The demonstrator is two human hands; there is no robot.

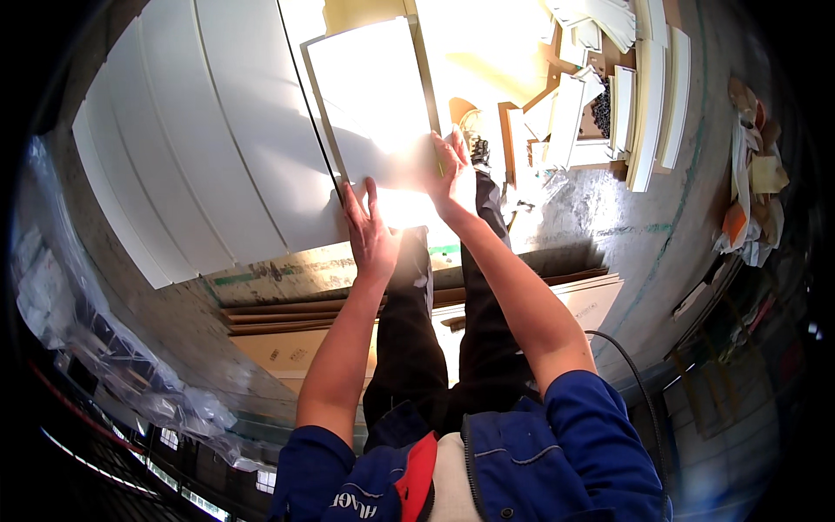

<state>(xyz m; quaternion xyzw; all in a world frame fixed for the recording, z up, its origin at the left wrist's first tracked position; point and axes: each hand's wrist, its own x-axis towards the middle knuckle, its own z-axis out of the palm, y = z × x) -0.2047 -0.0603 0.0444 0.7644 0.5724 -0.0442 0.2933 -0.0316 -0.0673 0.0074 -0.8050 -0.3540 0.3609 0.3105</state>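
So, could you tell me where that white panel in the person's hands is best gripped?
Probably at its near short edge, from the person's side, as now: the left hand presses flat by the near left corner of the white panel and the right hand clasps the right edge. It is long, flat and thin, so two spread hands should steady it.

- Hard sunlight falls from the upper middle and burns out the white panel (374,104) and the floor (487,61) behind it into plain glare.
- The glare swallows the panel's lower edge, just where the left hand (370,230) and right hand (450,170) meet it.
- The concrete floor on the right lies in softer, greyer light, with a dark shadow band across it.
- The lower left and right rims are dim and murky.
- Fisheye bending curves the white boards (200,148) on the left; black vignette fills the corners.
- Edge detail is smeared; the middle is fairly sharp.
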